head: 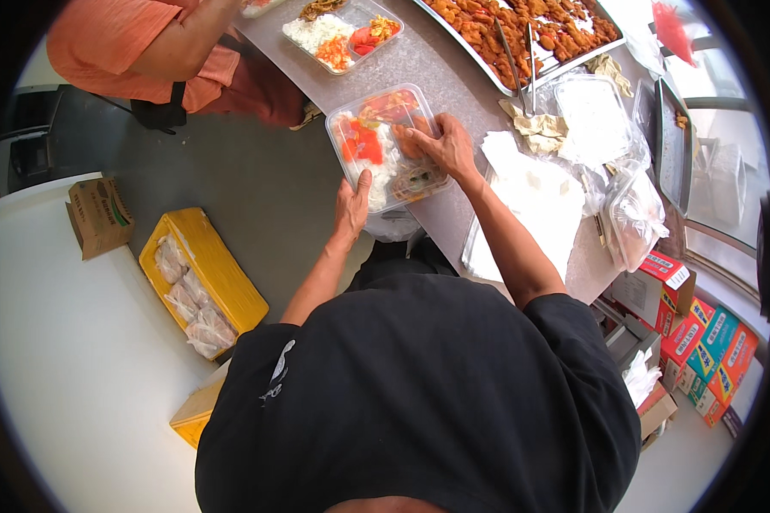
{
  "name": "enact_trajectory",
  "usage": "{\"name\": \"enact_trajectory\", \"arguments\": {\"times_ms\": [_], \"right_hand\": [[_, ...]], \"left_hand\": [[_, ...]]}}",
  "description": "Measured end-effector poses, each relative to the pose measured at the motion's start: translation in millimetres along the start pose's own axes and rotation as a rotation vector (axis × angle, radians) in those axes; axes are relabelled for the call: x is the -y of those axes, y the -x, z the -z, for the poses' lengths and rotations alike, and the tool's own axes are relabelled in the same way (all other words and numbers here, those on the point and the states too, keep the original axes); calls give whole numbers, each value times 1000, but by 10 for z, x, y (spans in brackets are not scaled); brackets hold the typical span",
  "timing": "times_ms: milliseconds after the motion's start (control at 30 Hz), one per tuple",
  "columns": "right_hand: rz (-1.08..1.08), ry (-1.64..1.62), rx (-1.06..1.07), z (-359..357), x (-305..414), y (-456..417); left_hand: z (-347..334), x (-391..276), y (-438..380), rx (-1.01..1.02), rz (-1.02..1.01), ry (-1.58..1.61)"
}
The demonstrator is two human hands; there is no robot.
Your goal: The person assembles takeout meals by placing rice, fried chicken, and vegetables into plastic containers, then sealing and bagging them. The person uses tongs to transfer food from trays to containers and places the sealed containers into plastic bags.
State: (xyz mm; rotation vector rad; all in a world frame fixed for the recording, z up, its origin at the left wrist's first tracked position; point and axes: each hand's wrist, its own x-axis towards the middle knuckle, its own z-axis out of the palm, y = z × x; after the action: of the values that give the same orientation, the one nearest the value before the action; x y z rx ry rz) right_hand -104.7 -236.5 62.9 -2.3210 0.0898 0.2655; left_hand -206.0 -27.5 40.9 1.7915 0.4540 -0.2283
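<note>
Between my two hands is a clear plastic meal container (385,173) with a transparent lid over it. White rice, red-orange pieces and browned food show through the plastic in its compartments. My left hand (351,204) grips the near left side, thumb up against the rim. Across the right edge lies my right hand (448,146), its thumb resting on the lid. The container is held at the table's edge. Beyond it sits another meal container (346,38), uncovered, with rice and several dishes in it.
A metal tray (465,48) of fried food holds metal tongs (520,64). White sheets (539,199), clear lids (593,118) and a plastic bag (635,211) lie to the right. A co-worker in an orange shirt (122,45) stands at the left. A yellow crate (221,269) holds bagged goods.
</note>
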Motion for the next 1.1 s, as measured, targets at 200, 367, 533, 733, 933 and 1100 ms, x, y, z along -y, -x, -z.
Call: {"name": "enact_trajectory", "arguments": {"times_ms": [200,367,533,733,933,1100], "right_hand": [[-356,-1153,257,334,92,752],[-279,-1276,300,980,73,1217],[-116,-1257,85,1854,-187,1588],[-49,-954,46,1886,-80,1915],[-7,-633,4,934,104,1934],[-143,-896,-39,823,-341,1839]], "left_hand": [[219,-424,479,131,-109,-79],[279,-1125,596,378,-165,-33],[705,-1592,67,299,-47,227],[220,-2115,175,404,-140,196],[-673,-2267,613,598,-400,-10],[-352,-1907,1096,922,-401,-211]]}}
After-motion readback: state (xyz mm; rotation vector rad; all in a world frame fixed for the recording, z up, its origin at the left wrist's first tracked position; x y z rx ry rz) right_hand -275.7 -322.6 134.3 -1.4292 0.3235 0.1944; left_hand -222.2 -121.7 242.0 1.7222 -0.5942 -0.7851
